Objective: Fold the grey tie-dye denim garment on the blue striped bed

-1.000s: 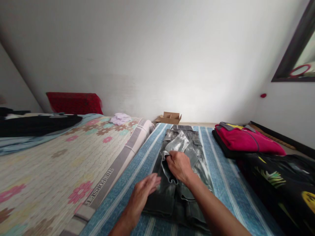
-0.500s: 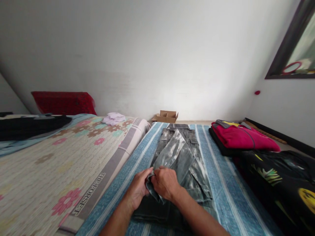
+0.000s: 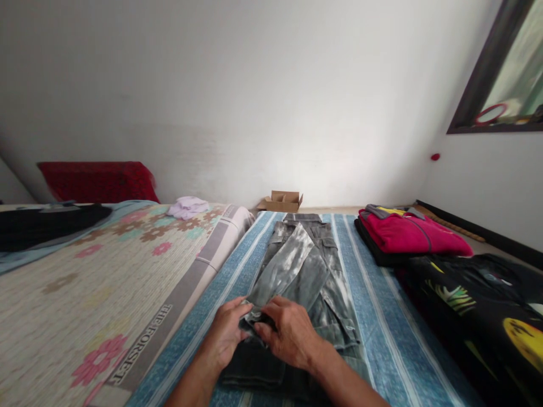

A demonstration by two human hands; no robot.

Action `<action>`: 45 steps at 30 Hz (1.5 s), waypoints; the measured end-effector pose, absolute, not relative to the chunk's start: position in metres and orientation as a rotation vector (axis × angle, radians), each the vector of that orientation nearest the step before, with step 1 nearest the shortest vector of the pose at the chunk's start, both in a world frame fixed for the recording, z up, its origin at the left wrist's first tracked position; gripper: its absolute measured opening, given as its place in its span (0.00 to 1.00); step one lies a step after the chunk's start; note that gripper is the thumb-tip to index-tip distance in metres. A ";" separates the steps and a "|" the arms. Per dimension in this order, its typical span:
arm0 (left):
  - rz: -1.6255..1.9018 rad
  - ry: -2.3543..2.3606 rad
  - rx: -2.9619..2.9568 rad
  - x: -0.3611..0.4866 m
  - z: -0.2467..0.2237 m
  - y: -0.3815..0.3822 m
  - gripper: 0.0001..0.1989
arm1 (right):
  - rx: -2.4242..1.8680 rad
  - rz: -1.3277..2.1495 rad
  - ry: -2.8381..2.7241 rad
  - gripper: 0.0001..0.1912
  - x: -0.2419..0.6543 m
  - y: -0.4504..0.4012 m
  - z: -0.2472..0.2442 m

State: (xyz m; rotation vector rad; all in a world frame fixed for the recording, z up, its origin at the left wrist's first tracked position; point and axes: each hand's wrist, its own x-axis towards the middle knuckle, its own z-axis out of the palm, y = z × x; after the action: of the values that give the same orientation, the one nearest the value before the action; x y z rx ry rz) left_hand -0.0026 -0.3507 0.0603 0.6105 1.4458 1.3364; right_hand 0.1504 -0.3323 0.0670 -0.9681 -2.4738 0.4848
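Note:
A grey tie-dyed garment lies lengthwise on the blue striped cloth, one sleeve folded diagonally across it toward me. My left hand pinches the left edge of that sleeve's cuff. Close beside it, my right hand has its fingers curled on the cuff's other side, gripping the fabric. Between both hands the cuff is bunched, with a dark opening showing. Darker folded fabric rests beneath and nearer to me, partly covered by my hands.
At right sit a folded pink garment and black printed clothes. A cardboard box stands by the wall. On the left, a flowered mat bears a lilac cloth, black clothing and a red item.
My hands have shifted slightly left and down in view with the cuff. The right hand's thumb now shows at the cuff opening. The whole view has shifted a little.

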 end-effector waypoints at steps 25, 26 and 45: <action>1.005 1.818 1.011 -0.019 0.046 -0.356 0.13 | -0.980 0.621 -2.311 0.14 0.166 -0.333 0.010; 0.959 1.826 1.047 -0.021 0.046 -0.355 0.13 | -0.983 0.624 -2.302 0.14 0.165 -0.333 0.008; 0.384 1.875 2.352 0.056 0.071 -0.362 0.09 | -0.841 0.648 -2.096 0.17 0.168 -0.323 -0.033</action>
State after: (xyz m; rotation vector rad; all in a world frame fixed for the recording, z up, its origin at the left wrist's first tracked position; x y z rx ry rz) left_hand 0.0559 -0.3619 0.0713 2.3516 1.8748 0.3839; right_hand 0.1684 -0.3234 -0.0329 -0.8414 -2.0962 0.6482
